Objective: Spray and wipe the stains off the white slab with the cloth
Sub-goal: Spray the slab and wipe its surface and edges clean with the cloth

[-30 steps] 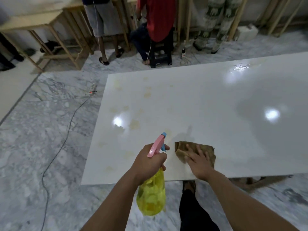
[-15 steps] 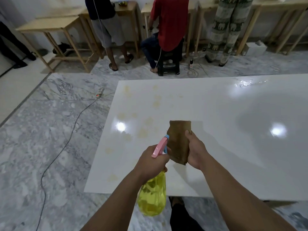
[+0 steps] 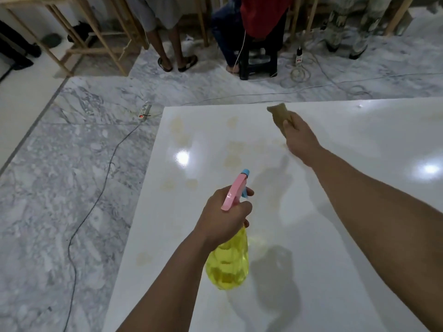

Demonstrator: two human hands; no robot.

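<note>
Workshop, bare wooden tables, marble floor, trailing cables

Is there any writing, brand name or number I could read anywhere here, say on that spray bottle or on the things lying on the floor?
None can be read.
Spray bottle: plain yellow body, no label showing.
Cloth: no print visible.
Power strip on the floor: any markings are too small and blurred to read.
</note>
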